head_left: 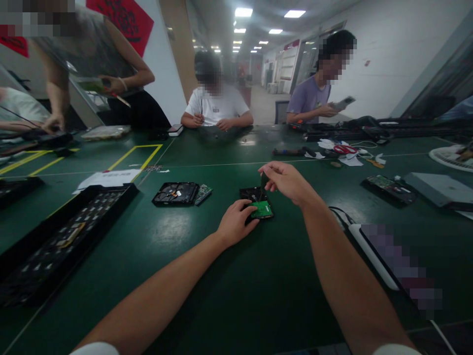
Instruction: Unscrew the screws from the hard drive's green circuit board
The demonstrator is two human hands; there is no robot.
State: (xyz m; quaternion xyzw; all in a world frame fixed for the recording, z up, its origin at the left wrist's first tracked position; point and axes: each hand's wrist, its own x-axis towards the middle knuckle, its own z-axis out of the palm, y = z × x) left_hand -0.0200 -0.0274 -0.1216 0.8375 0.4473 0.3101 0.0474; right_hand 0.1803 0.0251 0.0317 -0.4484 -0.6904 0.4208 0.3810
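The right hand [283, 180] grips a screwdriver [263, 183] above a green circuit board [263, 210] lying on a black hard drive [254, 193] mid-table; the left hand [235, 223], fingers apart, steadies it. Screw work looks unfinished. To the left, another drive [175, 193] lies beside a separate board [203, 195].

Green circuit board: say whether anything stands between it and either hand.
Nothing visible separates the left hand from the green circuit board; between the right hand and board stands only the dark tool that hand holds.
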